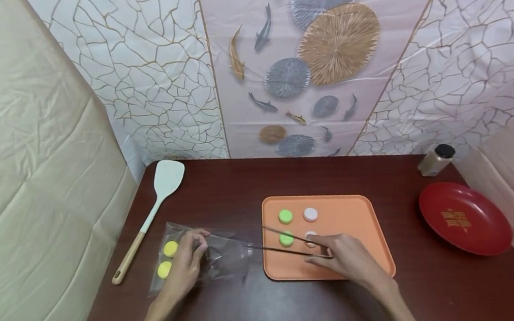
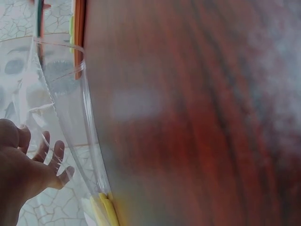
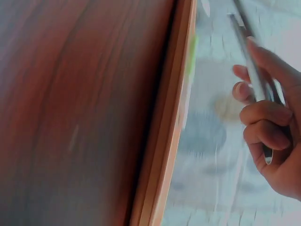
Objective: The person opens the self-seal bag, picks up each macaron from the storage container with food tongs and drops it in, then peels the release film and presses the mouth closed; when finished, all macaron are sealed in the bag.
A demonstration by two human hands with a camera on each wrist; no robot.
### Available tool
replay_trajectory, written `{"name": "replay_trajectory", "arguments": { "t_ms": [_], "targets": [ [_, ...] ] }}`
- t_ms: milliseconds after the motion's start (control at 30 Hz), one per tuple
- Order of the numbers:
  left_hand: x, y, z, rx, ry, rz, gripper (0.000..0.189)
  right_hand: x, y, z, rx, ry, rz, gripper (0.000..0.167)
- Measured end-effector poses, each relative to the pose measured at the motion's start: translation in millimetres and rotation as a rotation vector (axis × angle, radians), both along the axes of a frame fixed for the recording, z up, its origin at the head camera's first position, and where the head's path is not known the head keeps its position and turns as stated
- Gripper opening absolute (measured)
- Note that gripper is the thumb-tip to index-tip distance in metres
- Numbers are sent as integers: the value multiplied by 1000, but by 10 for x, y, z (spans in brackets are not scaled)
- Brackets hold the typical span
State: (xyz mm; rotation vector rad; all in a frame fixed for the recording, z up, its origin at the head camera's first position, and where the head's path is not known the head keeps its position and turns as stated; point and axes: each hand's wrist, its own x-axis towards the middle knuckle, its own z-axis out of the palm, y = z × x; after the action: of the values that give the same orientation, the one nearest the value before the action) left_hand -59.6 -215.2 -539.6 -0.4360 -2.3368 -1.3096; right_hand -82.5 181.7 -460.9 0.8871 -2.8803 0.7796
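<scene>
My left hand (image 1: pixel 186 258) holds the upper film of a clear plastic bag (image 1: pixel 229 265), its fingers seen partly through the film in the left wrist view. Inside the bag's far left end lie two yellow macarons (image 1: pixel 170 248). Long thin metal tongs (image 1: pixel 288 251) are gripped in my right hand (image 1: pixel 346 260), fingers curled round them. Their tips spread leftward, one by the bag's mouth and one at the left edge of an orange tray (image 1: pixel 344 219). On that tray sit two green macarons (image 1: pixel 285 216) and two pale pink ones (image 1: pixel 310 214), the front ones partly behind the tongs and hand.
A pale spatula (image 1: pixel 157 202) with a wooden handle lies along the table's left side. At the right rests a red oval dish (image 1: pixel 478 225), and behind it a small jar (image 1: pixel 436 161) with a black lid. Patterned cloth hangs along the table's back edge.
</scene>
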Motion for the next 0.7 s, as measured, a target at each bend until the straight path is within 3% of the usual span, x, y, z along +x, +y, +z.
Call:
{"name": "replay_trajectory", "arguments": {
  "t_ms": [67, 167, 333, 467, 600, 700],
  "targets": [
    [-37, -52, -122, 3, 13, -19, 6, 20, 178, 4, -41, -17, -54, 33],
    [-14, -28, -43, 0, -7, -13, 5, 67, 431, 9, -35, -58, -151, 38],
    [77, 75, 242, -22, -53, 22, 11, 176, 796, -27, 27, -139, -264, 43],
    [93, 104, 298, -46, -79, 42, 16, 236, 1014, -75, 50, -189, -307, 48],
    [67, 71, 203, -17, -59, 18, 13, 234, 1138, -122, 94, -236, -311, 50],
    [-2, -18, -36, -12, -39, -3, 9, 223, 1177, -149, 123, -255, -311, 49]
  ]
}}
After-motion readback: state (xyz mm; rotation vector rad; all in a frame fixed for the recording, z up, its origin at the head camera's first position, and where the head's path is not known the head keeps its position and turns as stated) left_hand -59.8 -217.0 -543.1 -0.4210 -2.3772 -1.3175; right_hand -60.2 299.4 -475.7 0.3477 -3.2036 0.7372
